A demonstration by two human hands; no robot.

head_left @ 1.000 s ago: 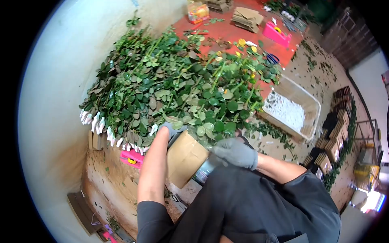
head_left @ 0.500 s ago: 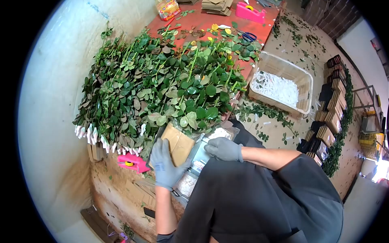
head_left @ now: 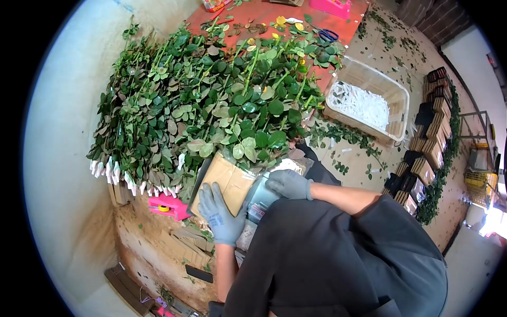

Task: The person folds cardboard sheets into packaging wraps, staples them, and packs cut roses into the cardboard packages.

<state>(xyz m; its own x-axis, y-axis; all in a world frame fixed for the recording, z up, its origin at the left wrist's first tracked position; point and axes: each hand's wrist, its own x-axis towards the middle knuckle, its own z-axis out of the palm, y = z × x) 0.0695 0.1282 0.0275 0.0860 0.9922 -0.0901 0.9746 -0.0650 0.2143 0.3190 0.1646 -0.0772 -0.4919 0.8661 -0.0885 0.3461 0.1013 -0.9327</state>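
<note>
Your grey-gloved left hand (head_left: 218,213) lies flat, thumb wide, on the brown rectangular cardboard (head_left: 228,179), while your grey-gloved right hand (head_left: 289,185) curls beside that cardboard, its hold unclear.

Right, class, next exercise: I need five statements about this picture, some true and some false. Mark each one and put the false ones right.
1. The left hand rests on brown cardboard. True.
2. The right hand is holding the blue-handled scissors. False: the scissors lie on the red table, away from that hand.
3. White strips lie inside the pale basket. True.
4. Both hands are bare. False: both wear grey gloves.
5. In the picture, a pink tape dispenser shows below the white-wrapped ends of the leafy stems. True.
</note>
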